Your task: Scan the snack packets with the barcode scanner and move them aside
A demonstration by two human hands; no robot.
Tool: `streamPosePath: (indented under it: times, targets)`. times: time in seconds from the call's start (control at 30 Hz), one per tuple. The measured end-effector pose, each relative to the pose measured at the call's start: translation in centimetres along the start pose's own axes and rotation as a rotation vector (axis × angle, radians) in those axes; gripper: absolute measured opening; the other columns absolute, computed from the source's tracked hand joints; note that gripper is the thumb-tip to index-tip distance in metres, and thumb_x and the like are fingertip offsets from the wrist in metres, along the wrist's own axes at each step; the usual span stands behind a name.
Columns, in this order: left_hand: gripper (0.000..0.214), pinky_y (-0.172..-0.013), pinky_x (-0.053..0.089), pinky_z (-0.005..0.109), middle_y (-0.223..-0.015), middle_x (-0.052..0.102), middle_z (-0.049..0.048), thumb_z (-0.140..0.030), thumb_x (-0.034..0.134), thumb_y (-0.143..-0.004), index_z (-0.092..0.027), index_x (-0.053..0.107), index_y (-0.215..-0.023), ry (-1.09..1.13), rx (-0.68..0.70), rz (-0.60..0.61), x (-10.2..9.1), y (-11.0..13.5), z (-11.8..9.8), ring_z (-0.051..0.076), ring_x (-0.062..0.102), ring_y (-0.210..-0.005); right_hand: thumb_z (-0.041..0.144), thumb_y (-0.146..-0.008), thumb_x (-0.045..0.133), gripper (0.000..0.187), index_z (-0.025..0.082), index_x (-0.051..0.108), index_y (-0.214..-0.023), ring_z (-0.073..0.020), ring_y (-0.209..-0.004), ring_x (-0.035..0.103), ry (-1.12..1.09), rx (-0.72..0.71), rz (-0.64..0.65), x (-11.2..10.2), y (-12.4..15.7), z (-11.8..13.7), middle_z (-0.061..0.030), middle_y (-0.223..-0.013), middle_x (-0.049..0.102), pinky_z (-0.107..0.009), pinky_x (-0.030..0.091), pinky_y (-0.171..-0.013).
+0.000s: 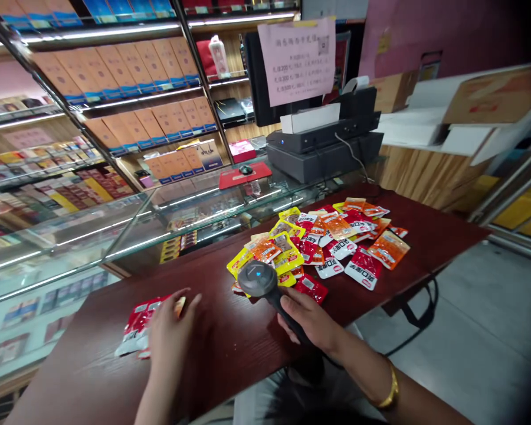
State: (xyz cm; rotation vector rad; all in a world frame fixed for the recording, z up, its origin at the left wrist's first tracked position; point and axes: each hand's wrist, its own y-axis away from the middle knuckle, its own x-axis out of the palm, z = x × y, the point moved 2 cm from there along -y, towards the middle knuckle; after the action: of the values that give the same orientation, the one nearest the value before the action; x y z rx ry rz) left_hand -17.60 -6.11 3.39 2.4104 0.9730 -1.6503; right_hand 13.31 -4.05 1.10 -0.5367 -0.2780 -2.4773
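My right hand (307,319) is wrapped round the handle of a black barcode scanner (259,278), which has a small blue light on its head. The scanner head is over the near left edge of a heap of small snack packets (312,251) in red, yellow, orange and white. On the left part of the table, my left hand (170,330) is over a few red-and-white packets (137,324). Its thumb stands apart from the fingers, and an orange bit of packet (180,307) shows between them. The palm hides part of these packets.
The dark red table (230,354) stands against a glass display counter (128,236). Behind are a cash register (323,147), a monitor with a pink paper notice (298,62) and shelves of boxes (115,71). A cable (409,339) hangs at the right edge.
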Motion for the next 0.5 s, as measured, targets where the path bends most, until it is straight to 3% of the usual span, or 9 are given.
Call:
streamPosePath:
  times: [0.13,0.27,0.4,0.5]
  targets:
    - [0.047,-0.089,0.050,0.038,-0.104,0.075,0.0112,-0.060,0.051,-0.087,-0.021,0.072,-0.102,0.035,0.171,0.180,3.8,0.3,-7.4,0.029,0.068,-0.101,0.071,-0.084,0.064,0.054,0.020,0.059,-0.103,-0.0076,-0.045,0.042,-0.027,-0.005,-0.070,-2.0,1.2,0.3,0.0070,-0.058,0.050,-0.019,0.031,-0.042]
    - [0.055,-0.089,0.048,0.044,-0.105,0.073,0.0161,-0.066,0.047,-0.088,-0.019,0.071,-0.101,-0.124,0.169,0.171,5.4,-0.1,-13.7,0.035,0.065,-0.105,0.071,-0.085,0.063,0.057,0.020,0.059,-0.108,-0.0077,-0.043,0.040,-0.017,-0.022,-0.126,-3.6,2.1,0.6,0.0075,-0.056,0.050,-0.019,0.031,-0.042]
    - [0.065,-0.093,0.044,0.053,-0.113,0.069,0.0218,-0.074,0.046,-0.084,-0.015,0.072,-0.098,-0.225,0.129,0.163,6.5,-1.3,-17.1,0.042,0.060,-0.114,0.073,-0.082,0.065,0.063,0.019,0.059,-0.113,-0.0075,-0.044,0.039,-0.017,-0.023,-0.178,-4.5,2.6,1.1,0.0072,-0.058,0.050,-0.019,0.033,-0.042]
    - [0.054,-0.093,0.044,0.050,-0.116,0.069,0.0205,-0.068,0.059,-0.079,-0.018,0.072,-0.095,-0.191,0.094,0.218,7.5,-2.1,-17.9,0.041,0.060,-0.115,0.075,-0.079,0.066,0.067,0.019,0.059,-0.116,-0.0077,-0.046,0.040,-0.033,-0.006,-0.202,-4.8,2.7,1.1,0.0064,-0.060,0.051,-0.019,0.034,-0.043]
